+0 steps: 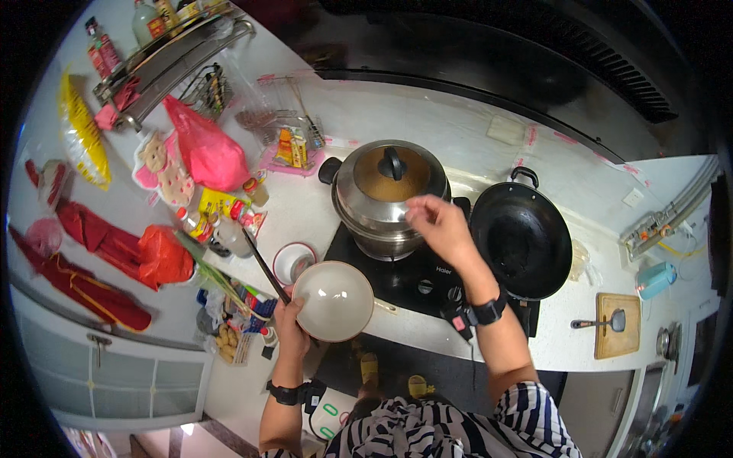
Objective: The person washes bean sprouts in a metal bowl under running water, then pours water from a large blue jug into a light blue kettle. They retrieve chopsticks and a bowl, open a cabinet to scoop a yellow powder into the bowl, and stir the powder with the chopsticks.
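Observation:
My left hand (292, 320) grips the rim of a white ceramic bowl (334, 300), whose visible inside holds nothing, together with a pair of dark chopsticks (266, 266) that point up and left. My right hand (438, 226) is raised over the right front of a steel steamer pot, fingers loosely curled with nothing seen between them. A domed lid (366, 194) with a glass centre and a black knob (392, 164) covers the pot. Beneath it is a black Haier gas hob (425, 275). A small red-rimmed white bowl (294, 257) stands on the counter left of the hob.
A black wok (518, 240) sits on the hob's right side. Farther right, a spatula (615, 320) lies across a wooden cutting board (607, 348). Bottles (229, 236), bags and spring onions (229, 286) crowd the left counter. A dark range hood (487, 63) overhangs the back.

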Demonstrator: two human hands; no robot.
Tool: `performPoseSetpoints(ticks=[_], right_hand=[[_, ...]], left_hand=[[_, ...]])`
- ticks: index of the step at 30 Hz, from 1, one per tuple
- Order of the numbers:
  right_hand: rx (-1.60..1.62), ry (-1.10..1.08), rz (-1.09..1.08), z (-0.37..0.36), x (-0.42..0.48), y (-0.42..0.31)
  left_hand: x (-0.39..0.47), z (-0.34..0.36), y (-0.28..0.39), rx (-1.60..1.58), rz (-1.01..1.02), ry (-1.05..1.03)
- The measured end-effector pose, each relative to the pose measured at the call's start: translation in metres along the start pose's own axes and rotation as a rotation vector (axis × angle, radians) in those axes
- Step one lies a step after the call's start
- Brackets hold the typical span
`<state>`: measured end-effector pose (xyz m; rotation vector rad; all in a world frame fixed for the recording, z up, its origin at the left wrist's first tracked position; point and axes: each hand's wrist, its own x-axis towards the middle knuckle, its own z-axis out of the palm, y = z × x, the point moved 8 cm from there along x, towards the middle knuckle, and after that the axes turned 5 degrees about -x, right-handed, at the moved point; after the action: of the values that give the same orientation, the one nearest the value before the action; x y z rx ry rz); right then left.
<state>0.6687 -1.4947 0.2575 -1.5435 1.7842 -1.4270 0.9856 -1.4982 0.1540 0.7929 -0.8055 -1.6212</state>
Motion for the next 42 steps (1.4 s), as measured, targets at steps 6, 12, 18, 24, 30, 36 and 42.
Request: performPoseSetpoints(ticks=[6, 12, 18, 24, 30, 36, 42], right_hand=[[-0.354, 0.106, 0.066, 0.009, 0.093, 0.015], [-0.563, 0.041, 0.233, 0.033, 0.127, 0.043], [-0.287, 0.268, 0.299, -0.02, 0.104, 0.026], [0.238, 0.534, 0.357, -0.108, 0.043, 0.036], [0.312, 0.664, 0.376, -0.131, -0.001, 0.048], [0.233, 0.616, 0.388, -0.112, 0.005, 0.037], [0.174, 0.459, 0.322, -0.054, 0.05, 0.018]], left_hand=[[0.078, -0.01, -0.006, -0.152, -0.067, -0.037], [0.121, -0.019, -0.002, -0.118, -0.125, -0.044], [0.149, -0.038, -0.01, -0.128, -0.161, -0.056], [0.157, -0.041, -0.004, -0.143, -0.142, -0.085], [0.16, -0.037, -0.014, -0.132, -0.186, -0.096], [0.159, -0.035, -0.028, -0.183, -0.23, -0.158], [0.155, -0.043, -0.027, -0.203, -0.208, -0.163]])
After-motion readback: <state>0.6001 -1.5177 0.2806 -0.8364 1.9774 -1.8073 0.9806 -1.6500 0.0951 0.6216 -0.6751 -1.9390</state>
